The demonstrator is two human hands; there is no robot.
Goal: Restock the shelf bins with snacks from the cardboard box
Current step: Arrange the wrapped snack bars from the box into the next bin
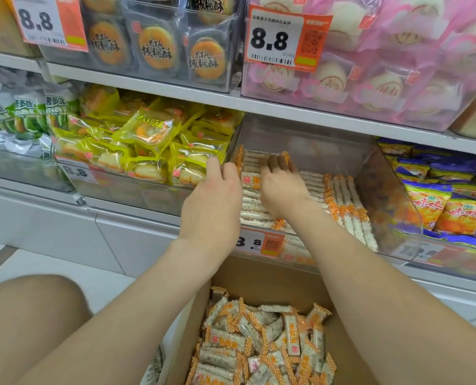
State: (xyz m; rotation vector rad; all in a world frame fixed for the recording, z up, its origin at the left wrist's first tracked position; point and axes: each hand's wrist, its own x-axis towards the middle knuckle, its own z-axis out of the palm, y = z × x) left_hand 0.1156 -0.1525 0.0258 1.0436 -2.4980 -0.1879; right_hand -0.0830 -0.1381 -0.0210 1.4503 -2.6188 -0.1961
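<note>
A cardboard box stands below the shelf, full of white snack bars with orange ends. Above it a clear shelf bin holds rows of the same bars. Both my hands reach into this bin. My left hand is at the bin's left edge with its fingers extended toward the bars. My right hand lies on top of the stacked bars, fingers spread and bent over them. Whether either hand holds a bar is hidden.
Left of the bin is one with yellow pastry packs; right of it, blue and orange snack bags. The shelf above carries dark cookie packs and pink bun packs. My bare knee is at lower left.
</note>
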